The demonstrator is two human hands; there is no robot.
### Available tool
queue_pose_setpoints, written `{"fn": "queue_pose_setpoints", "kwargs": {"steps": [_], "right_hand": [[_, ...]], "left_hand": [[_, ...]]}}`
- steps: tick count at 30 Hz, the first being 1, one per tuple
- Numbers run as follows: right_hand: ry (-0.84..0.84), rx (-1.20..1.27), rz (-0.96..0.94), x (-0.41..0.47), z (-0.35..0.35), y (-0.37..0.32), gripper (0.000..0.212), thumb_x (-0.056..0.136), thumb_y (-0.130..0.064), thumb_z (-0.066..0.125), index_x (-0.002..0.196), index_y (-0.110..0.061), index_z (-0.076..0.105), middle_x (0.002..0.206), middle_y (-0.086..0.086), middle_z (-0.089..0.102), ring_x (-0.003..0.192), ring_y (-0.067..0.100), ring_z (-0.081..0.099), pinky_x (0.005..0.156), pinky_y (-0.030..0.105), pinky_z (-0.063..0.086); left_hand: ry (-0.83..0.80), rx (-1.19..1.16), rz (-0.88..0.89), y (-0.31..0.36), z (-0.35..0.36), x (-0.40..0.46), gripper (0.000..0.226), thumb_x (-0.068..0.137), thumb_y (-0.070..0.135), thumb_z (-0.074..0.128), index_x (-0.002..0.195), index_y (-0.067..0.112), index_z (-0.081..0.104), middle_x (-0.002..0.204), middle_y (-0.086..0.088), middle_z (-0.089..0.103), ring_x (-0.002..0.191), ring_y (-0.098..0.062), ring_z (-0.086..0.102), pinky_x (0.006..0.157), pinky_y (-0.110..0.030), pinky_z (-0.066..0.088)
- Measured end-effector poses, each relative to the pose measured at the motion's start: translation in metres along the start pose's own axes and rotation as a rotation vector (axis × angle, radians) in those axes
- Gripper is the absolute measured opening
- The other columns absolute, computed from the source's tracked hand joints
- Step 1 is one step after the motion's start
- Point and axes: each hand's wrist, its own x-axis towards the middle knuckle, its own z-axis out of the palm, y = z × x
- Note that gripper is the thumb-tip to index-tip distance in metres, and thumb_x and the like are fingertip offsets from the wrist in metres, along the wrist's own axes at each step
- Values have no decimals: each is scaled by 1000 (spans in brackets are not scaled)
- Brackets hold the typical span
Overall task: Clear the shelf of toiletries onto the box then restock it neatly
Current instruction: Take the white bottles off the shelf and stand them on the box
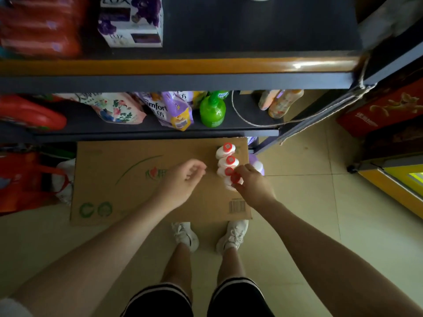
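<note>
Seen from above, a person's bare legs, dark shorts and white sneakers (232, 236) stand on a pale tiled floor (309, 213), toes at the near edge of a flat cardboard box (128, 197) that lies with its long side running left to right. Both forearms reach forward over the box. The left hand (183, 179) hovers above the middle of the cardboard, fingers loosely curled and holding nothing. The right hand (250, 181) is at the box's right end, its fingertips pinching the red cap of the nearest white bottle (233, 181). Four white bottles with red caps (227, 160) stand upright in a row on the box, touching one another, caps pointing up toward the camera; the row runs away from the person toward the shelving. Just right of them a purple and white bottle (257, 165) sits at the box's edge. Beyond the box, the lower shelf (247, 106) holds refill pouches (169, 108), a green pump bottle (212, 110) and orange bottles (283, 102). Above it, the upper shelf (251, 26) is largely bare dark board, with a purple soap box (132, 21) at its left.
</note>
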Motion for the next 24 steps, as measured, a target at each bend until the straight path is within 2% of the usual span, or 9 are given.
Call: {"fn": "queue_pose_setpoints", "kwargs": {"steps": [2, 4, 5, 9, 11, 14, 17, 21, 24], "right_hand": [[-37, -80, -16, 5, 9, 4, 33, 92, -31, 51, 124, -23, 50, 116, 3, 55, 95, 32, 60, 73, 39, 51], [-50, -165, -37, 8, 16, 6, 36, 94, -28, 47, 129, -25, 46, 118, 0, 55, 96, 29, 60, 69, 34, 48], [-44, -190, -44, 8, 20, 7, 37, 94, -26, 46, 131, -25, 44, 118, 1, 55, 96, 28, 60, 66, 32, 44], [-3, -199, -20, 8, 30, 7, 38, 94, -22, 46, 132, -21, 40, 115, 1, 56, 97, 25, 61, 61, 28, 37], [-6, -173, 13, 7, 29, 8, 36, 94, -25, 46, 130, -22, 40, 114, 0, 57, 96, 24, 61, 61, 27, 37], [-5, -175, -27, 4, 10, 4, 40, 91, -38, 52, 125, -19, 42, 113, 0, 58, 93, 23, 62, 62, 28, 43], [197, 0, -95, 5, -38, -10, 33, 88, -39, 59, 108, -13, 54, 96, 0, 62, 80, 23, 62, 62, 31, 47], [482, 299, -177, 9, -117, -40, 13, 86, -22, 64, 89, -11, 60, 71, -9, 56, 61, 9, 54, 56, 24, 44], [555, 471, -205, 20, -165, -56, 5, 87, -18, 61, 83, -17, 58, 67, -11, 58, 62, 2, 57, 59, 18, 46]], "left_hand": [[60, 14, 29, -3, -11, 2, 10, 95, 18, 49, 97, 24, 58, 92, 13, 63, 85, 2, 58, 76, -7, 43], [99, 24, 41, -4, -20, 6, 13, 94, 14, 50, 95, 22, 60, 90, 12, 65, 84, -5, 62, 80, -18, 47], [110, 29, 48, -4, -23, 8, 14, 93, 13, 50, 95, 22, 61, 90, 11, 66, 83, -4, 62, 79, -19, 46], [117, 39, 128, 7, -29, 18, 17, 93, 8, 50, 98, 16, 63, 89, 11, 65, 79, 11, 57, 72, -4, 40], [102, 73, 189, 12, -31, 22, 16, 92, 8, 51, 100, 12, 64, 91, 8, 66, 80, 10, 56, 72, -4, 40], [116, 173, 343, 25, -36, 26, 22, 90, 20, 48, 100, 9, 64, 95, 1, 66, 81, -3, 55, 74, -18, 45], [180, 388, 535, 46, -48, 34, 32, 86, 30, 45, 100, 8, 64, 93, -2, 64, 83, -14, 59, 68, -31, 49], [368, 697, 729, 83, -67, 55, 33, 82, 33, 54, 103, 8, 61, 96, -10, 63, 85, -30, 60, 66, -35, 49], [473, 882, 699, 104, -78, 75, 52, 68, 29, 76, 112, 9, 59, 107, -14, 59, 94, -34, 53, 73, -40, 46]]}}
